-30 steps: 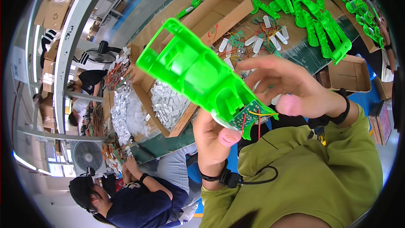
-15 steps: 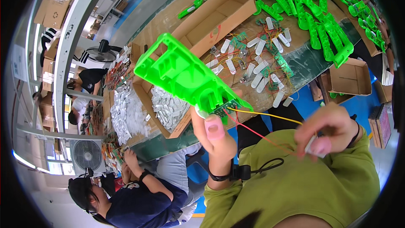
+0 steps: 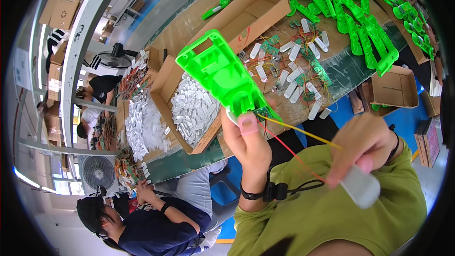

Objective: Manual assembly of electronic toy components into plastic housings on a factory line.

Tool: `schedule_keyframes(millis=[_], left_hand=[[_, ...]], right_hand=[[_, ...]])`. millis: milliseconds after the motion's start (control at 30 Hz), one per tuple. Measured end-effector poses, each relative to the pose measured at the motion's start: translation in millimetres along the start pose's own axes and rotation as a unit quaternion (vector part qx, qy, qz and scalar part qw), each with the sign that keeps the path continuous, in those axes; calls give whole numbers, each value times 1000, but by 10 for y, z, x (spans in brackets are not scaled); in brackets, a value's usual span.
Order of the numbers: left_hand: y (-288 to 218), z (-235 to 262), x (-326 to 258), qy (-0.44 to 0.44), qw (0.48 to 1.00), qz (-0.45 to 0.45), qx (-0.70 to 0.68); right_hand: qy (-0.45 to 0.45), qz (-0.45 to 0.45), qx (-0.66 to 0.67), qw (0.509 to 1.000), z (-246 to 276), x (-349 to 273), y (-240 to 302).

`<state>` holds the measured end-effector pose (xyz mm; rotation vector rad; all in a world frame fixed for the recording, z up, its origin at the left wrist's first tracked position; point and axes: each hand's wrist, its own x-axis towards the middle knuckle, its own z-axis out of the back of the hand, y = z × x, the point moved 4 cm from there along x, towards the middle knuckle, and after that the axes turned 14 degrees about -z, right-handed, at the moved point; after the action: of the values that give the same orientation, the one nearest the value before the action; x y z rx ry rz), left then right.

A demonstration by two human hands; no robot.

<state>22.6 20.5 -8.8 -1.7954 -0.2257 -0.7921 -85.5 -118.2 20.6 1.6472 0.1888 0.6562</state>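
The left hand [image 3: 251, 149] clamps the green shell [image 3: 215, 68] above the table [image 3: 350, 79], its circuit board [image 3: 268, 114] already at the near end, while the right hand [image 3: 362, 141] pinches the white piece [image 3: 363, 188], still outside the shell, with red and yellow wires [image 3: 308, 135] stretched between.

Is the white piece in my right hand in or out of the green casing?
Out: your right hand holds the white piece apart from the green casing.
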Motion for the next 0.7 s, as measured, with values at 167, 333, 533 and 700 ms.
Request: schedule_keyframes(millis=[167, 333, 533, 700], left_hand=[[106, -95, -19, 34, 999, -2, 15], [-34, -177, -45, 73, 986, -79, 125], [110, -120, -145, 105, 975, -59, 186], [117, -144, -123, 144, 952, -97, 253]], right_hand=[[-272, 92, -276, 917, 144, 82, 220], [-317, -49, -132, 938, 323, 322, 174], [-280, -110, 72, 951, 456, 425, 29], [-382, 3, -47, 923, 451, 481, 49]])
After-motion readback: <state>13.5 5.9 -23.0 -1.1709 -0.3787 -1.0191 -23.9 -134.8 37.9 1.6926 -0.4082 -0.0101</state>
